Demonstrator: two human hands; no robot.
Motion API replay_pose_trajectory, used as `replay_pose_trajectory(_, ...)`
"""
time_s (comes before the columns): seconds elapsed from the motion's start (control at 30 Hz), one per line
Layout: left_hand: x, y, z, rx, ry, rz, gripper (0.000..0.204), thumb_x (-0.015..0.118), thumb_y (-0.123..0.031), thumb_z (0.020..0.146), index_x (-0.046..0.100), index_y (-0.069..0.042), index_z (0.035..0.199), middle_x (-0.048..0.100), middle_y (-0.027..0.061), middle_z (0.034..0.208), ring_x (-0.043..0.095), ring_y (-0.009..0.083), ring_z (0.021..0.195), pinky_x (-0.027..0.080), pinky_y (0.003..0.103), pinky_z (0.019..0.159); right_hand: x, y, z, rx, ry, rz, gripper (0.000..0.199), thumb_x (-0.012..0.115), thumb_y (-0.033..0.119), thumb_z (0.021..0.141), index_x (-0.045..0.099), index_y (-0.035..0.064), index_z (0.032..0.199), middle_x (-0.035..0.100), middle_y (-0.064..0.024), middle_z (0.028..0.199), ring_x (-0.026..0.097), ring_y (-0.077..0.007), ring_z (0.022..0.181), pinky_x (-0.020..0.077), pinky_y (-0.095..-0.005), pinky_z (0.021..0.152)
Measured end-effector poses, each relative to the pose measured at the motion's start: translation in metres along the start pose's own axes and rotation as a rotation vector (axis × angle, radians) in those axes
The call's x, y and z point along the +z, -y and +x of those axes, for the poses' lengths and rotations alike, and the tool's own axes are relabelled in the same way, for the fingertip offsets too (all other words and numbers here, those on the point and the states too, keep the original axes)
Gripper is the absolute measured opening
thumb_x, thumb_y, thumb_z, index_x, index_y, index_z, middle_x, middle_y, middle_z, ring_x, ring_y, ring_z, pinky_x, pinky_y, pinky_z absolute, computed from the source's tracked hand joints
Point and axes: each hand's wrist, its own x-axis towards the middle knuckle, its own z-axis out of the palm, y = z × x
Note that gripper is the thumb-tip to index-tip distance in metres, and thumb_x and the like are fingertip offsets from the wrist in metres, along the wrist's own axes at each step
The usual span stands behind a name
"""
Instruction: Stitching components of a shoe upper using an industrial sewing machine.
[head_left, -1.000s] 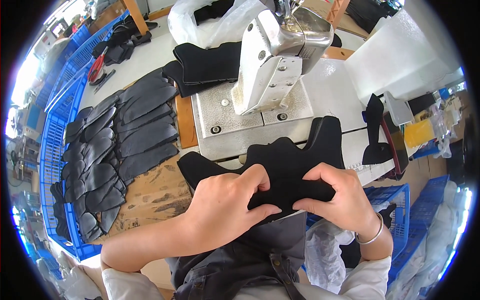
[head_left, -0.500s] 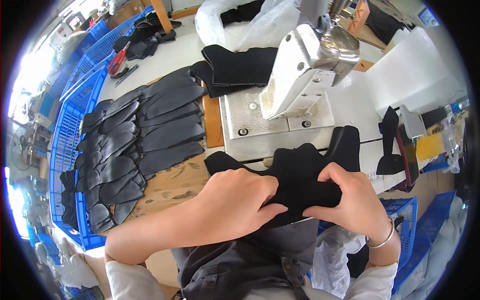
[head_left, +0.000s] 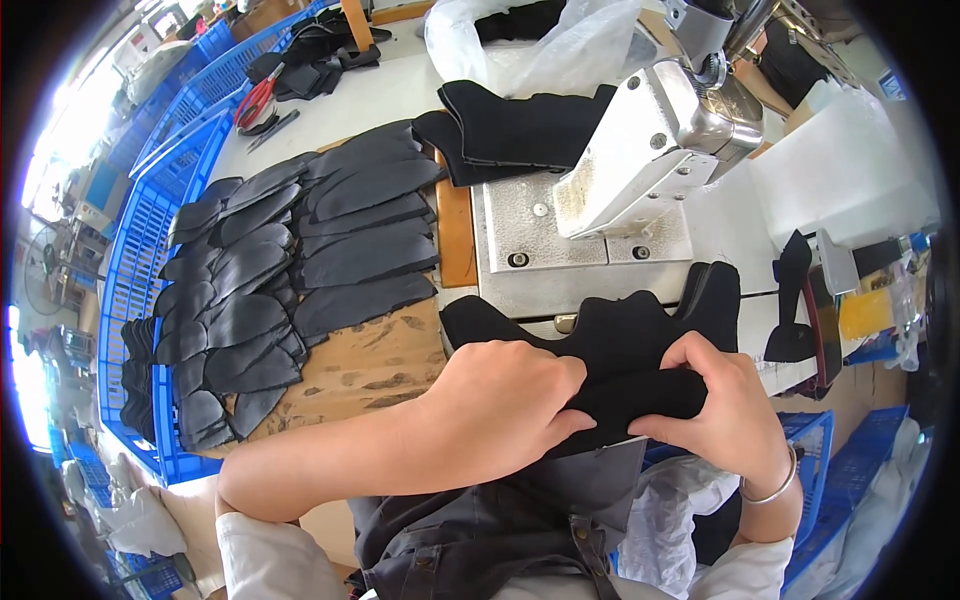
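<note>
A stack of black cut fabric pieces point(head_left: 625, 345) with wavy edges lies over the near edge of the machine table, in front of my body. My left hand point(head_left: 515, 395) pinches its near left side, the fingers curled on top and the thumb pointing right. At the near right, my right hand point(head_left: 715, 400) grips the same stack between bent fingers and thumb, and a bangle circles that wrist. Between the hands the near part of the fabric bulges up in a fold. Its underside is hidden.
Just beyond stands a white sewing machine arm point(head_left: 640, 150) on a metal base, with more black pieces point(head_left: 520, 125) beside it. Overlapping dark pieces point(head_left: 365, 255) cover a brown board point(head_left: 370, 370) at left, next to a blue crate point(head_left: 150, 250). Red-handled scissors point(head_left: 257, 103) lie farther back.
The whole scene has shifted slightly right in the view. Both hands keep their hold on the black fabric pieces, which look almost the same.
</note>
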Motion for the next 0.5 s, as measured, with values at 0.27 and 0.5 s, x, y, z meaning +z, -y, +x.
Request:
replay_pose_trajectory(0.27,-0.008,-0.014,-0.025,-0.130,-0.121,0.426,0.037,0.072,-0.038,0.074,0.053,-0.006,0.078,0.055,0.0051,0.071,0.062,0.0218,0.070,0.047,0.032,0.056,-0.002,-0.004,-0.002,-0.041,-0.015,-0.003,0.049,0.084,0.029,0.064,0.052,0.0047,0.092,0.059,-0.0127,0.070,0.061,-0.0330,0.065,0.0458,-0.0372,0.058)
replay_pose_trajectory(0.5,0.017,-0.040,-0.045,0.206,-0.564,0.473,0.046,0.072,-0.038,0.074,0.063,-0.003,0.104,0.062,0.0092,0.109,0.060,0.0264,0.102,0.047,0.039,0.086,-0.004,-0.003,0.002,-0.015,0.039,-0.058,0.047,0.081,0.033,0.068,0.052,0.0060,0.094,0.059,-0.0115,0.067,0.062,-0.0325,0.066,0.0466,-0.0387,0.059)
